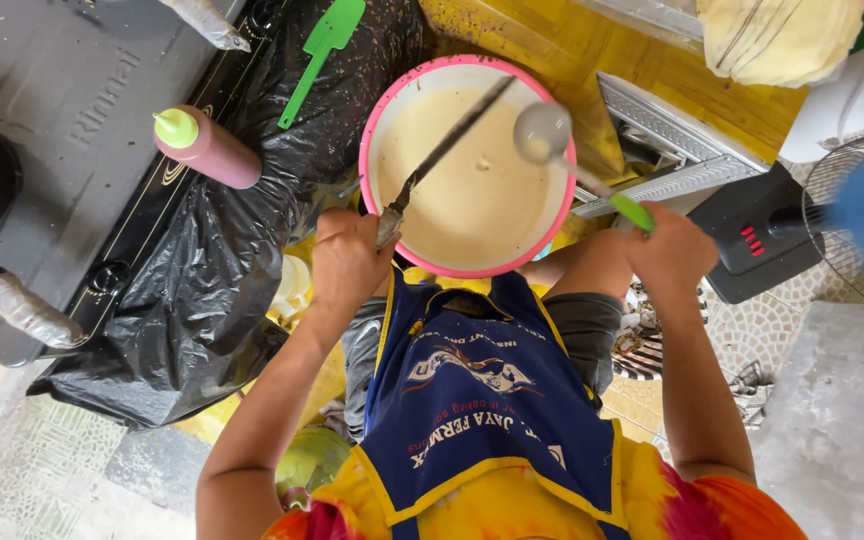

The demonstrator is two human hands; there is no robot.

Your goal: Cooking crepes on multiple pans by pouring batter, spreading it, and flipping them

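Gripping the knife point(442, 150) in your left hand point(347, 260) and ladle point(552, 140) in your right hand point(677, 245), keep both centred over the batter basin point(372, 130).

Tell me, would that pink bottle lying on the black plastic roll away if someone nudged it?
Probably. The pink bottle is round and lies on its side on crinkled black plastic, so it may roll a little until the folds catch it. It looks like soft squeeze plastic, so likely light and not fragile.
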